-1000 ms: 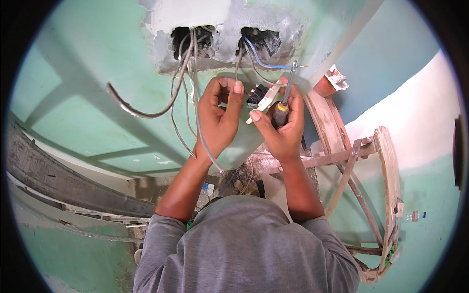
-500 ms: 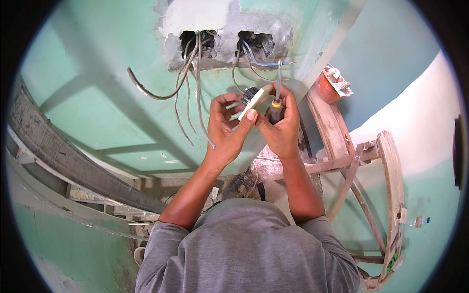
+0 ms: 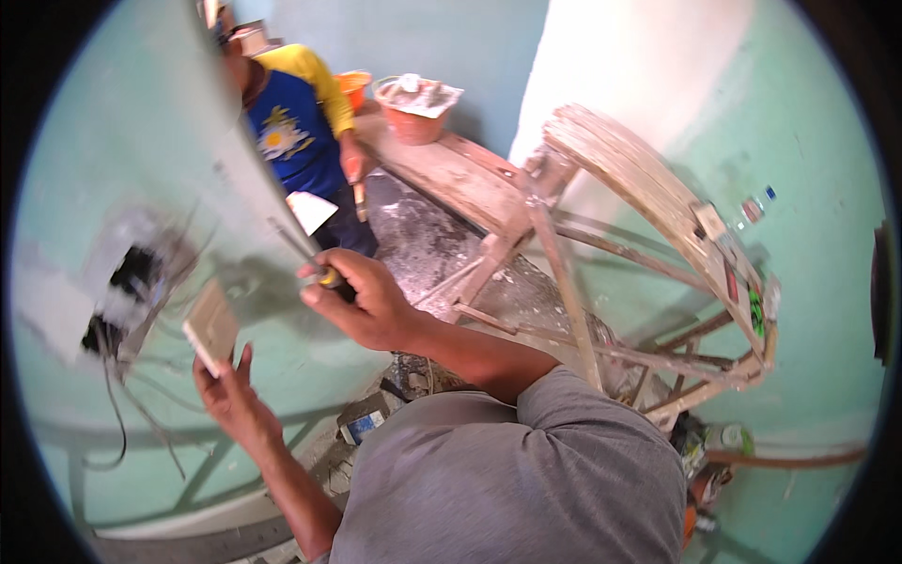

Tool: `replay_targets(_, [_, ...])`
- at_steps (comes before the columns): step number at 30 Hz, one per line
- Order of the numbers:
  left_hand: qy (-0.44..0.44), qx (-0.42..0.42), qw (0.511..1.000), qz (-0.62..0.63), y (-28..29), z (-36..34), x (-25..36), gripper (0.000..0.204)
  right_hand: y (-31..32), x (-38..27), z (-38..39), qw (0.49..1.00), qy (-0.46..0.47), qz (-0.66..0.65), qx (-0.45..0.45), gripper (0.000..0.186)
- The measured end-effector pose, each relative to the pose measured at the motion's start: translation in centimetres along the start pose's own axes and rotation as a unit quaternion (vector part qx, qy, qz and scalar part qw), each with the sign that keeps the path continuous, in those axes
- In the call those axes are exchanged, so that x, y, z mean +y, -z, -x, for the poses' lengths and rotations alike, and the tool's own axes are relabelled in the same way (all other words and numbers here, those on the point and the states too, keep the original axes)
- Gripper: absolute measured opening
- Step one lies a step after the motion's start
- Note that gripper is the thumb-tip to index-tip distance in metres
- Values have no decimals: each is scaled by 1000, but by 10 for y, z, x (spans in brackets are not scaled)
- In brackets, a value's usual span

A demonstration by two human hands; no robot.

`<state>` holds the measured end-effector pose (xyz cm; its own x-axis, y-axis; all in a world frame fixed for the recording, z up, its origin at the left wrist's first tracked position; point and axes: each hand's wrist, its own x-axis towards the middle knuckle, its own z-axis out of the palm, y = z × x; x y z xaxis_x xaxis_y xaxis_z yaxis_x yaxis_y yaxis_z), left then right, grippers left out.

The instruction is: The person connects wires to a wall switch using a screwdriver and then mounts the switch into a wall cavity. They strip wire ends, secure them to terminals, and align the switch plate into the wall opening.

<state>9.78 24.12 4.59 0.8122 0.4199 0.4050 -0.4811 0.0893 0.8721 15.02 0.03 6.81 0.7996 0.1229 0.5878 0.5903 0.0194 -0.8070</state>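
At the left, my left hand (image 3: 240, 409) pinches a cream electrical switch or socket plate (image 3: 212, 324) by its lower end, holding it upright in front of the wall. My right hand (image 3: 371, 305) is closed round the dark and yellow handle of a screwdriver (image 3: 334, 279), its thin shaft pointing up and left. The two hands are well apart. Beyond the plate are two rough wall openings, an upper one (image 3: 134, 271) and a lower one (image 3: 99, 336). Loose grey cables (image 3: 122, 423) hang from them, blurred by motion.
A co-worker in a blue and yellow shirt (image 3: 305, 122) stands past the wall's edge, with a white flat piece near one hand. Plank staging (image 3: 451, 169) carries an orange bucket (image 3: 418, 122). A wooden trestle (image 3: 648, 188) stands at right, with small items on top.
My view has swung to the right, bringing the co-worker into sight. My hands have parted; the plate is now in the left hand alone, and the right holds the screwdriver away from it.
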Motion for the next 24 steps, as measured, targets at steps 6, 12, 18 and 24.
replay_targets(6, [36, -1, 999, -39, 12, 5, -11, 53, 189, -22, 32, 925, -83, 288, 232, 37])
replay_targets(12, [4, 71, 997, -43, 23, 17, -19, 60, 477, 17, 83, 637, -129, 687, 326, 34])
replay_targets(18, [-12, 22, 1000, 16, -26, 10, -4, 56, 602, -4, 149, 423, -317, 820, 219, 41])
replay_targets(24, [-36, 67, 997, -2, -35, 13, -4, 39, 558, -12, 110, 431, -399, 781, 213, 43])
